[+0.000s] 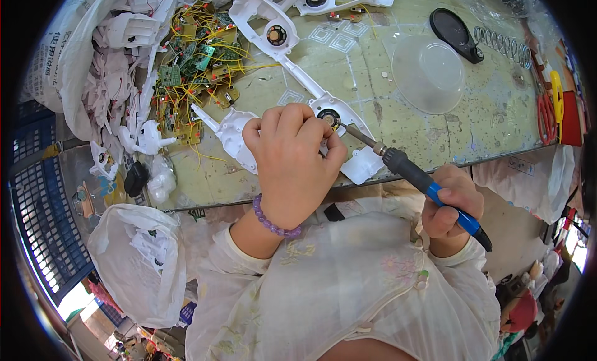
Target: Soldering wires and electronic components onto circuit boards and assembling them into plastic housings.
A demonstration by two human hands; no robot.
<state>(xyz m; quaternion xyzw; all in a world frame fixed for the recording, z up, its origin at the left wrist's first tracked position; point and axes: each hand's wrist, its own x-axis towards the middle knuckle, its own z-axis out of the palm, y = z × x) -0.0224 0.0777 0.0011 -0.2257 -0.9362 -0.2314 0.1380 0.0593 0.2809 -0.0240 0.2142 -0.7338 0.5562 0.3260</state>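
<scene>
left: blue crate [45, 193], then heaped white plastic parts [117, 81]. next, on the table [485, 115], a pile of circuit boards [202, 59] with yellow wires. mid-table: a white housing [362, 167] lies at the front edge, a round speaker [328, 116] set in it. farther right: translucent bowl [429, 75], coiled spring [502, 45], red-handled scissors [546, 118]. your left grip [295, 152] is over the housing, blocking part of it; fingers bent, thumb and forefinger close together by the speaker; cannot tell whether they pinch anything. your right grip [453, 202] is closed around the blue-and-black soldering iron [407, 170], its tip near the speaker.
</scene>
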